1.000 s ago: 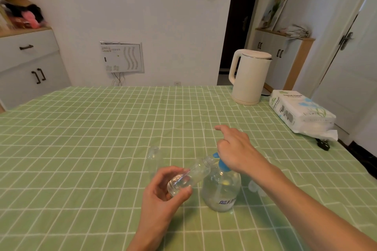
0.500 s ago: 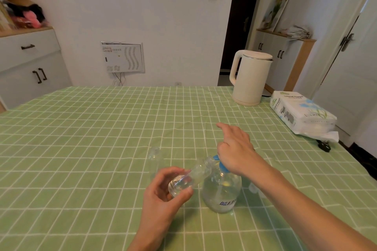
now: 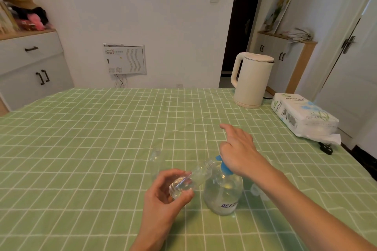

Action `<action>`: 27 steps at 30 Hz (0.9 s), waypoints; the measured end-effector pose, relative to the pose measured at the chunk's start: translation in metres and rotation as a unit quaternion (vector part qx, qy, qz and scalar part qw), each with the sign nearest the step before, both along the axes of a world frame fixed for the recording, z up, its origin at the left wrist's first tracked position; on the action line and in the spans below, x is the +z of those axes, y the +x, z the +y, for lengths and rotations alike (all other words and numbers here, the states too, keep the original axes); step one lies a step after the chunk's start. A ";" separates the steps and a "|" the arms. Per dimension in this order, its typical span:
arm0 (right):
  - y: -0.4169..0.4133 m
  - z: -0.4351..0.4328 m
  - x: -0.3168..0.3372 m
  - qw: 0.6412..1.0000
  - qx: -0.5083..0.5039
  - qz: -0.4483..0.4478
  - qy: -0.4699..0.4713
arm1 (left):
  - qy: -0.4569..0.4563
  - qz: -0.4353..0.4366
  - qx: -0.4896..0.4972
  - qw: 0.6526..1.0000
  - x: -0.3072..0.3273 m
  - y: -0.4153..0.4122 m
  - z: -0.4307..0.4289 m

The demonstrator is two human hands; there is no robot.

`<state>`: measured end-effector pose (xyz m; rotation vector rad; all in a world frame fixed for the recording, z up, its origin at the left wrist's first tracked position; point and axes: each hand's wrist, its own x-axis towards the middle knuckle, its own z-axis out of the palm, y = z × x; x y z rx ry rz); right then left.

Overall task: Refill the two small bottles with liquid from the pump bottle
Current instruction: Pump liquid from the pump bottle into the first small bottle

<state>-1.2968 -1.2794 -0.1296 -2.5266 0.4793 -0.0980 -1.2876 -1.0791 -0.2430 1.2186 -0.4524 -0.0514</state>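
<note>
Green checked counter, kettle at 1 o'clock. Pump bottle stands near 6 o'clock. Left hand: fingers clamped round the tilted small bottle at the pump's 9 o'clock, mouth at the blue nozzle. Right hand covers the pump head, index straight; can't tell if the other fingers wrap it. Best: mouth tight under nozzle, short full presses. Second small bottle upright at 10 o'clock, untouched.
</note>
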 end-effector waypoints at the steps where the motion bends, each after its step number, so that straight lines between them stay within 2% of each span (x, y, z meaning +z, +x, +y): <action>1: 0.000 0.001 -0.001 1.000 0.002 -0.001 -0.001 | 0.000 -0.001 0.000 1.000 0.000 0.001 0.000; 20: 0.002 -0.001 -0.001 1.000 -0.003 -0.010 0.001 | -0.006 0.001 -0.007 1.000 0.001 0.001 0.000; 27: 0.001 0.002 -0.003 1.000 -0.004 0.017 -0.002 | -0.012 0.008 -0.009 1.000 0.003 -0.001 -0.001</action>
